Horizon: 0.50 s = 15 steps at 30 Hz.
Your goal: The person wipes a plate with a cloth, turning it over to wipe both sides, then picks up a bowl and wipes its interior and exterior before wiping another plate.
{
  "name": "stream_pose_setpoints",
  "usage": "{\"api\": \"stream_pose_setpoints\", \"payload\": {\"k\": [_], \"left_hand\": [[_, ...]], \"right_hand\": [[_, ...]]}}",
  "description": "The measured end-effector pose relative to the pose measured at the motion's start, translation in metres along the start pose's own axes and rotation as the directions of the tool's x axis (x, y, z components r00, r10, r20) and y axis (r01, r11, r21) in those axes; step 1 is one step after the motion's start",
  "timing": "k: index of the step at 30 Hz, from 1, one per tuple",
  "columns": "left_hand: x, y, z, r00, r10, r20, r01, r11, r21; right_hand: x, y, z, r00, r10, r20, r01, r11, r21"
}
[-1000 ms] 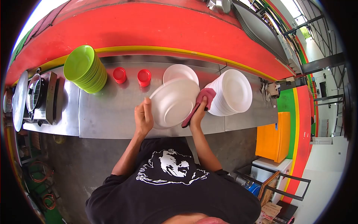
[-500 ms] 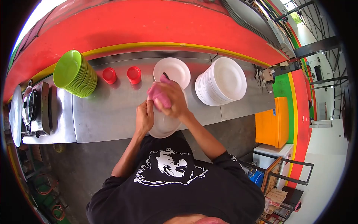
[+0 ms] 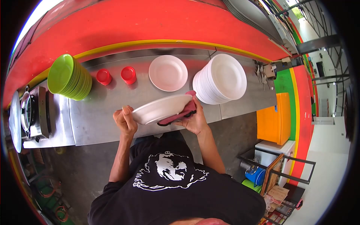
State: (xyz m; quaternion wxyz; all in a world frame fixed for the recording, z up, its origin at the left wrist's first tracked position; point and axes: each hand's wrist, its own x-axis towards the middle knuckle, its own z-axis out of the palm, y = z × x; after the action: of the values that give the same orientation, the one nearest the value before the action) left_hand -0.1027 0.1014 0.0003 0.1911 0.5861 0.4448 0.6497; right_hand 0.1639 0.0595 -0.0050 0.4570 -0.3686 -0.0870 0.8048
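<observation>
A white plate [image 3: 159, 109] is held tilted between my two hands, above the front edge of the steel counter. My left hand [image 3: 126, 120] pinches its left rim. My right hand [image 3: 197, 119] grips a pink cloth [image 3: 183, 113] with dark edging, pressed against the plate's right rim and underside. Another white plate [image 3: 168, 73] lies flat on the counter just beyond. To its right leans a tall stack of white plates [image 3: 221, 79].
Two red lidded containers [image 3: 104, 77] and a stack of green bowls [image 3: 70, 77] stand on the steel counter [image 3: 101, 116]. A gas stove [image 3: 37, 112] is at the far left. Cutlery [image 3: 260, 77] lies at the right end. An orange box [image 3: 275, 118] stands beyond the counter's right side.
The plate has been lifted and tilted from a lower, flatter position. The cloth has moved from its upper face to the right rim and underside. My hands have spread apart.
</observation>
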Motion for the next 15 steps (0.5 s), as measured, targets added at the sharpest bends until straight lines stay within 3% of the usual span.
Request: {"api": "stream_pose_setpoints", "payload": {"k": [3, 7, 10, 13, 15], "left_hand": [[0.005, 0.003, 0.017, 0.988, 0.156, 0.018, -0.153, 0.983, -0.099], [0.004, 0.005, 0.043, 0.963, -0.010, 0.270, 0.146, 0.859, -0.490], [0.015, 0.039, 0.068, 0.882, -0.039, 0.469, 0.278, 0.847, -0.453], [0.027, 0.079, 0.090, 0.767, -0.060, 0.638, 0.383, 0.841, -0.382], [0.022, 0.079, 0.103, 0.721, -0.107, 0.684, 0.376, 0.890, -0.258]], "right_hand": [[-0.028, -0.001, -0.003, 0.982, -0.187, -0.031, 0.187, 0.982, 0.005], [-0.066, -0.021, -0.007, 0.879, -0.473, 0.054, 0.476, 0.875, -0.088], [-0.087, -0.033, -0.002, 0.657, -0.737, -0.157, 0.694, 0.673, -0.257], [-0.101, -0.044, -0.005, 0.410, -0.844, -0.347, 0.700, 0.534, -0.473], [-0.102, -0.051, -0.014, 0.240, -0.868, -0.435, 0.680, 0.470, -0.563]]}}
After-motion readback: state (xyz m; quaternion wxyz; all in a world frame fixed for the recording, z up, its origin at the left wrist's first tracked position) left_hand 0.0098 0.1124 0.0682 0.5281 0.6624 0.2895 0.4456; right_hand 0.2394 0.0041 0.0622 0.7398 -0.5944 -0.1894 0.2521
